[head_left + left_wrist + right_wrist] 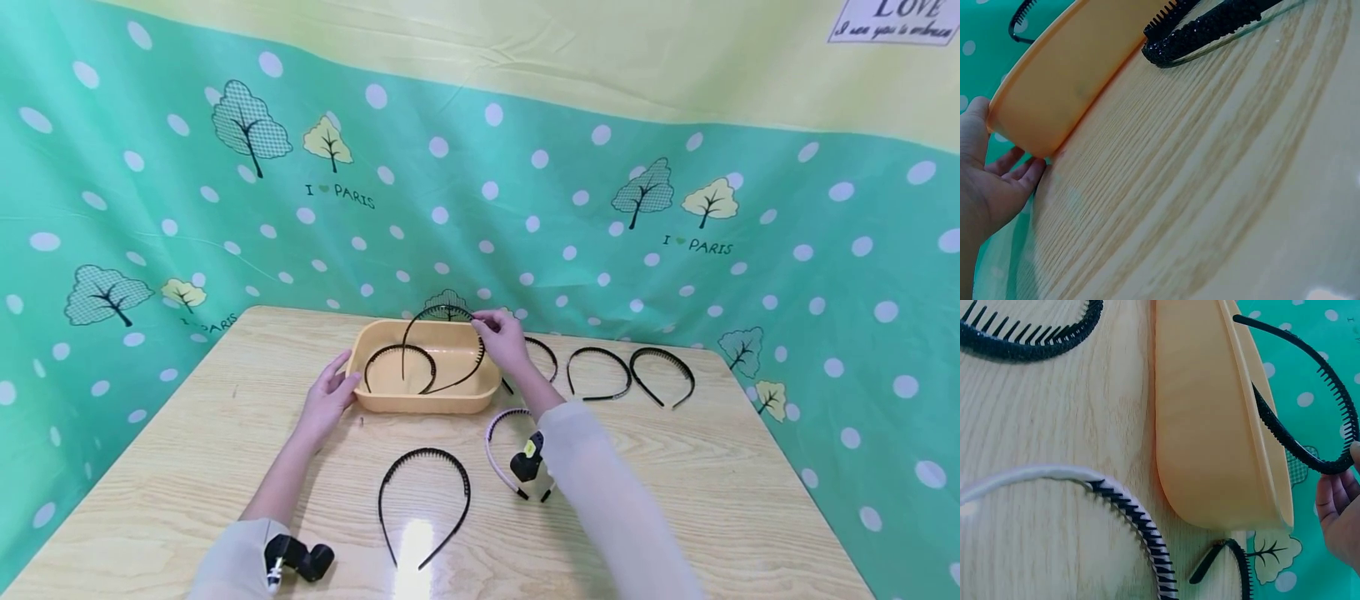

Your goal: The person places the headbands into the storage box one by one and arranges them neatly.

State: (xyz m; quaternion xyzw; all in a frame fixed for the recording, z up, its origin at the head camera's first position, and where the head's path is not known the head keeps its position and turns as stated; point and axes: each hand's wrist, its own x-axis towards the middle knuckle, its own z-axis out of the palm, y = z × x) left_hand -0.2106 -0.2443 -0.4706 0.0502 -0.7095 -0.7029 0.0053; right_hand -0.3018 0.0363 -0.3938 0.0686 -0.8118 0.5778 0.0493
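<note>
My left hand (332, 398) holds the left end of a pale orange plastic bin (427, 404), thumb at the rim and fingers low by its bottom corner in the left wrist view. Above the bin's right side my right hand (504, 342) pinches a black toothed headband (1300, 451). Its arc stands up over the rim and its ends reach down into the bin. Another black headband (401, 347) leans inside at the left. In front of the bin lies a black sparkly headband (426, 452), and beside it a lilac headband (491, 454), partly hidden by my right forearm.
Several black headbands lie to the right of the bin, one partly behind my right hand (552, 357), one in the middle (600, 351) and one farther right (663, 352). A green dotted curtain (525, 208) hangs just behind the wooden table (187, 433).
</note>
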